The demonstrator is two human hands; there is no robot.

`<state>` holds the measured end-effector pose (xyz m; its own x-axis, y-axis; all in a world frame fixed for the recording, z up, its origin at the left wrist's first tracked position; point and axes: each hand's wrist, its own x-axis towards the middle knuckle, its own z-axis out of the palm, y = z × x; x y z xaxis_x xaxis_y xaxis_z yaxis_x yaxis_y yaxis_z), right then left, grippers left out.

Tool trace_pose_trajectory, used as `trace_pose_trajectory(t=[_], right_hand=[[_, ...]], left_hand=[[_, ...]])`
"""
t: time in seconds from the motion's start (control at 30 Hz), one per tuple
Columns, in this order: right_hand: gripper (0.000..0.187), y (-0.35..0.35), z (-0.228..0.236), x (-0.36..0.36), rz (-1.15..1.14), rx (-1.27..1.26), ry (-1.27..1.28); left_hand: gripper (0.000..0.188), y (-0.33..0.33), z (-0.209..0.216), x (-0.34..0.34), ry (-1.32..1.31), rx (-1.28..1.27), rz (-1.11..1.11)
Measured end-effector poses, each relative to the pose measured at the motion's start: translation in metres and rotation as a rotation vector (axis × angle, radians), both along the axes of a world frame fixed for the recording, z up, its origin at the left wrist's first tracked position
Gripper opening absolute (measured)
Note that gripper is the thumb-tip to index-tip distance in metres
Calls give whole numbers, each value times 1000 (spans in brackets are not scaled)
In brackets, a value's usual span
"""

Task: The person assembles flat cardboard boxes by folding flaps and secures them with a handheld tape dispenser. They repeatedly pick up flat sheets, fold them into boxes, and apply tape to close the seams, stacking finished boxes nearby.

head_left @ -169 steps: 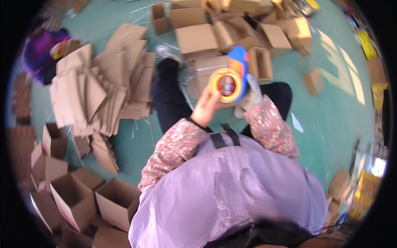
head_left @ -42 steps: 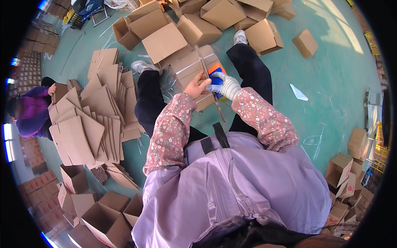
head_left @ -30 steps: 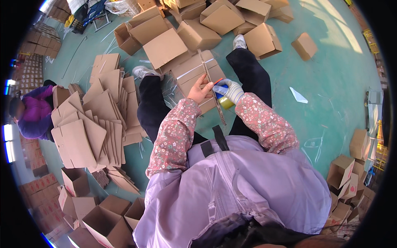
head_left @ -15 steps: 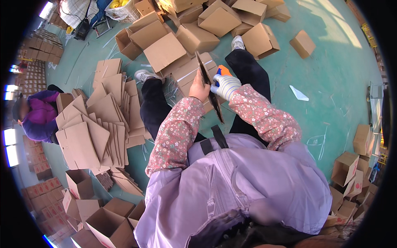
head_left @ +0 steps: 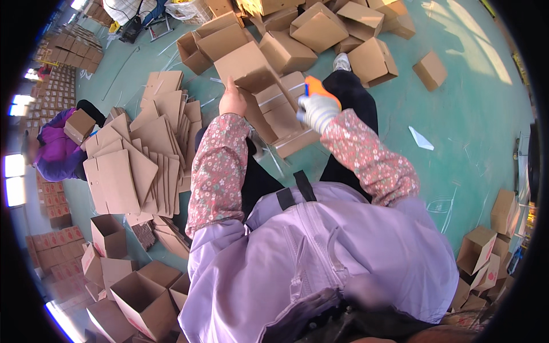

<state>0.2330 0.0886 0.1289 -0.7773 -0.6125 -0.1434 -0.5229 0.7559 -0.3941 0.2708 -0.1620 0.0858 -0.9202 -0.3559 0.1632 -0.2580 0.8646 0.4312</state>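
Carton [head_left: 256, 117] of brown cardboard, its walls spread into a box shape, sits open between the person's hands, tilted. At the carton's left side is the bare left hand [head_left: 233, 102], one digit pointing upward; its other fingers are hidden, so how tightly it grips cannot be told. At the carton's right wall, the right hand [head_left: 318, 111], in a white-and-grey striped knit glove, is closed around an orange-and-blue plastic tape dispenser [head_left: 323, 93]; whether the glove also touches that wall is unclear. Behind the carton, partly hidden, lies a flat brown cardboard bundle [head_left: 293, 80] with a white strap. Beyond the carton is a heap of brown open boxes [head_left: 314, 31]. Left of the carton leans a stack of flattened brown cardboard sheets [head_left: 120, 180]; past it, a co-worker in purple clothing [head_left: 57, 140] holds a small brown box [head_left: 80, 127]. Well right of the carton, a white pointed scrap [head_left: 421, 138] lies on the green floor [head_left: 457, 177].
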Motion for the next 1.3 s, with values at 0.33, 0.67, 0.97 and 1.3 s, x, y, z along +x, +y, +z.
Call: trace_pose_trajectory(t=[0.33,0.67,0.97,1.3], right_hand=[[25,1,-25,12,-145,122,-156],[26,6,-31,25,-75,103,-262],[31,12,-58,18,-85,37,-182],[31,6,-48,23,-67,-86,-319]], left_hand=[[30,38,-63,-46,49,127,330],[34,45,-58,-42,138,172,355],[54,76,-1,54,380,-148,-504],[33,65,-32,12,-711,38,-829]])
